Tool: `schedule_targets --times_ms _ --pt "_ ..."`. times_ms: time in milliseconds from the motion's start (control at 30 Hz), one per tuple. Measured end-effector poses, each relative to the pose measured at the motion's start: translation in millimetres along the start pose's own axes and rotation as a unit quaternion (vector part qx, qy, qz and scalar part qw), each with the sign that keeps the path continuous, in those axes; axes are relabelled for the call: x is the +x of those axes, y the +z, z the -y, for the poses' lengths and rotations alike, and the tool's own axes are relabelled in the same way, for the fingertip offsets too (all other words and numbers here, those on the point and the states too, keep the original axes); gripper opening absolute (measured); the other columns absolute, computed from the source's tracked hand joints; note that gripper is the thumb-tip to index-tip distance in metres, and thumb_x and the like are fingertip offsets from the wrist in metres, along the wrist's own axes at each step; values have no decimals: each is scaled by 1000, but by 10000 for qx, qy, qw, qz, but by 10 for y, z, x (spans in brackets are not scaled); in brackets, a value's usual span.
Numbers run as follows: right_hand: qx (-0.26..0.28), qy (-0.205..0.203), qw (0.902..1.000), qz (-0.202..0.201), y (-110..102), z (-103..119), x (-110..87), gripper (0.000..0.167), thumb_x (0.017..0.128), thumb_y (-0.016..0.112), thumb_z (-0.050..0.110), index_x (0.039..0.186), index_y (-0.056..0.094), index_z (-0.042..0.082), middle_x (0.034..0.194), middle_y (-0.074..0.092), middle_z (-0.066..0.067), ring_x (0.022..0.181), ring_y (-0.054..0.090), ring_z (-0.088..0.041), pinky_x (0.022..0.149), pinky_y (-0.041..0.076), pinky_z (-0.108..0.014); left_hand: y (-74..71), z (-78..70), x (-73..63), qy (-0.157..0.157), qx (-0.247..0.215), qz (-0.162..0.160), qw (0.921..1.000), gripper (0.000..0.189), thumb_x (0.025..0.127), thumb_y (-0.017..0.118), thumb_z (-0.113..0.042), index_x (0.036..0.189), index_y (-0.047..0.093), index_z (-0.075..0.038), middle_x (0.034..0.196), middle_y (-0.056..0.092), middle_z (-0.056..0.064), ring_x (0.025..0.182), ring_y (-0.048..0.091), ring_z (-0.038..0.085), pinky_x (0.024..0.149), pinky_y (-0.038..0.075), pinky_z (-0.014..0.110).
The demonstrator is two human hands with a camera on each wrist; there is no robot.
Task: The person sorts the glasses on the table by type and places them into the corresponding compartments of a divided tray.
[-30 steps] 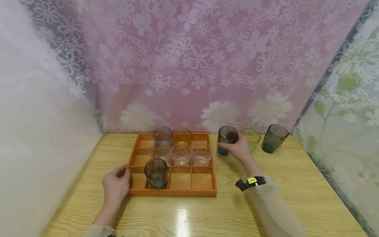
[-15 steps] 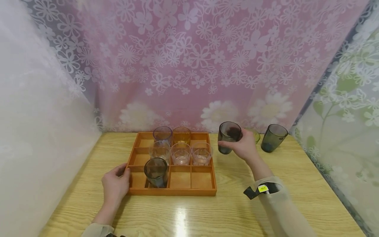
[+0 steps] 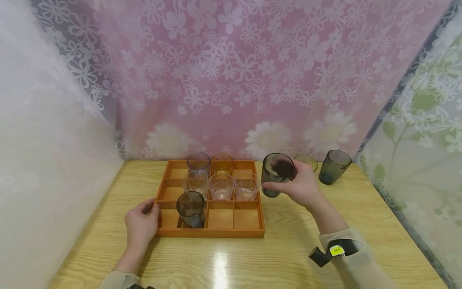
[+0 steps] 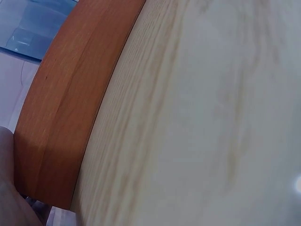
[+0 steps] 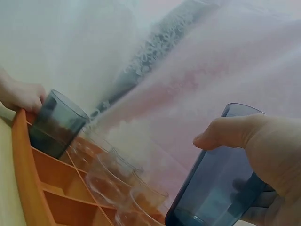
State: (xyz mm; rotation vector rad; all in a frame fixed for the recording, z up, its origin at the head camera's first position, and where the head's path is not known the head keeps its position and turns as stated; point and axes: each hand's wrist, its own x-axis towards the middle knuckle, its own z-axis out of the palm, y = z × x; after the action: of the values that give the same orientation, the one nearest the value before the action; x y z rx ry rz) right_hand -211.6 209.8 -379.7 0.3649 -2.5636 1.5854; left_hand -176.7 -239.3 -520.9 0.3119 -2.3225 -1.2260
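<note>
My right hand [image 3: 301, 185] grips a smoky grey tumbler [image 3: 270, 176] upright, just right of the divided wooden tray [image 3: 209, 233]; the right wrist view shows the thumb across the glass [image 5: 211, 188] and the fingers behind it. My left hand [image 3: 140, 222] holds the tray's left wall near its front corner. Another dark grey tumbler [image 3: 191, 212] leans in the front row of compartments. Behind it stand several clear cups [image 3: 221, 188] in the middle row. A purple-tinted cup [image 3: 198, 162] and an amber cup [image 3: 221, 163] occupy the back row.
To the right, on the wood-grain table [image 3: 296, 257], a green cup [image 3: 306, 159] is partly hidden behind my right hand. Beside it stands a dark grey-green tumbler [image 3: 335, 166]. A pink floral curtain [image 3: 216, 80] hangs along the back of the table.
My right hand has lifted the grey tumbler off the table and brought it nearer to me, alongside the tray's right edge. My left hand and the tray have stayed put.
</note>
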Motion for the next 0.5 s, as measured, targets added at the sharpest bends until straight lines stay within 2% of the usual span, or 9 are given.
schedule_targets --times_ms 167,333,500 --pt "251 -186 9991 273 122 90 -38 61 75 99 19 127 71 6 123 72 -12 117 66 -33 91 55 -29 -23 -9 3 -47 0 -20 10000 23 97 72 -5 117 79 3 106 78 18 99 75 33 72 40 3" --pt "529 -257 9974 408 292 148 -61 59 73 100 16 125 73 7 121 73 -10 112 69 -27 91 56 -32 -29 -19 9 -107 37 -9 9999 23 97 72 -6 117 79 2 106 79 18 100 75 32 72 40 4" --pt "541 -427 9960 560 457 177 -88 56 72 101 20 121 74 12 115 75 -5 107 71 -23 89 57 -37 -13 -33 7 -66 -33 29 10000 22 97 71 -6 116 79 3 104 78 19 99 75 33 72 41 4"
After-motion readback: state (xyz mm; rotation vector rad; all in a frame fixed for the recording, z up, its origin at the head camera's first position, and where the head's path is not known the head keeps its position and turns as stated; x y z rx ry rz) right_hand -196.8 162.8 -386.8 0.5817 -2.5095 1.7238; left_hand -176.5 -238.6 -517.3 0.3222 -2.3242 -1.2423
